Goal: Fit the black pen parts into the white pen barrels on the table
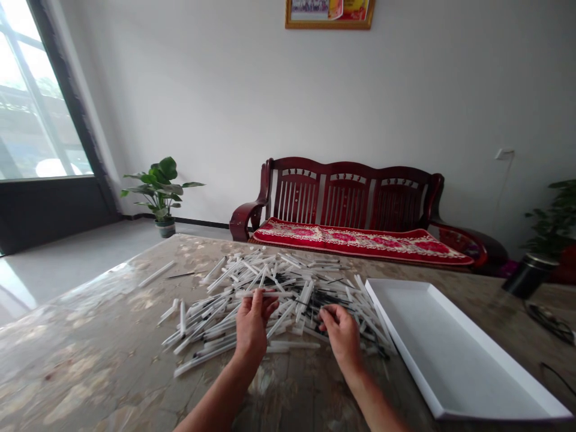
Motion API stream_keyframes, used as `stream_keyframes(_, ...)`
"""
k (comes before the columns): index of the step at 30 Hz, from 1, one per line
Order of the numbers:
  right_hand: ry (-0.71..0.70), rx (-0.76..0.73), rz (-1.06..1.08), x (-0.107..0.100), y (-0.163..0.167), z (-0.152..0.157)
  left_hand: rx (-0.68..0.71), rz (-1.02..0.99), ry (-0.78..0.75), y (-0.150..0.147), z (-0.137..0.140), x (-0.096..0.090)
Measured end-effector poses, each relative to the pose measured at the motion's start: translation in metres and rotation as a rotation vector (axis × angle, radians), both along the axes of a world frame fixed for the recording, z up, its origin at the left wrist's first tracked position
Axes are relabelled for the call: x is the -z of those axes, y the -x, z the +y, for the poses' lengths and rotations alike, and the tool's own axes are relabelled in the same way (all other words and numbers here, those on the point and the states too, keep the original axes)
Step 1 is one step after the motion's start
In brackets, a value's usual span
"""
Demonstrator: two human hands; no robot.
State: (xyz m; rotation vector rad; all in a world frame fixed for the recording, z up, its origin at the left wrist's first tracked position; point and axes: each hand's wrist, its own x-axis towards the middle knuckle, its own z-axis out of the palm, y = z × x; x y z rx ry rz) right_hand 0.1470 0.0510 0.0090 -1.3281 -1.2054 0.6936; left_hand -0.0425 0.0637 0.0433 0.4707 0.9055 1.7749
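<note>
Over a heap of white pen barrels (216,324) my left hand (252,324) pinches one white pen barrel (281,294), held roughly level and pointing right. To its right, my right hand (341,330) is closed, thumb against forefinger, on the end of a thin dark pen refill (307,304). That refill's other end points left, toward the held barrel; I cannot tell whether the two touch. Several dark refills (330,294) lie mixed in the heap behind my right hand. Short white pieces, perhaps caps, are scattered among the barrels.
A shallow white tray (431,384) stands at the right of the patterned table (112,354). Dark cables (551,321) and a black cylinder (531,276) are at the far right. A red wooden bench (346,192) stands beyond the table, a potted plant (157,186) to its left.
</note>
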Motion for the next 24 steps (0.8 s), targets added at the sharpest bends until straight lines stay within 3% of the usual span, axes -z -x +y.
stream_keyframes(4,0.016,-0.111,0.006,0.007,0.008,-0.002,0.239,0.175,-0.05,-0.018,-0.009,0.011)
stream_keyframes(8,0.004,-0.088,-0.033,-0.002,0.001,-0.006,0.348,0.337,-0.065,-0.026,-0.013,0.019)
stream_keyframes(13,0.019,-0.252,0.063,-0.021,0.003,-0.016,0.322,1.023,-0.199,-0.026,-0.015,0.025)
stream_keyframes(17,0.012,-0.332,0.05,-0.024,0.006,-0.02,0.327,1.503,-0.32,-0.026,-0.023,0.027)
stream_keyframes(20,-0.003,-0.265,-0.02,-0.02,0.006,-0.017,0.279,1.709,-0.348,-0.027,-0.028,0.027)
stream_keyframes(24,0.064,-0.274,-0.113,-0.017,0.005,-0.013,0.251,1.824,-0.374,-0.024,-0.029,0.025)
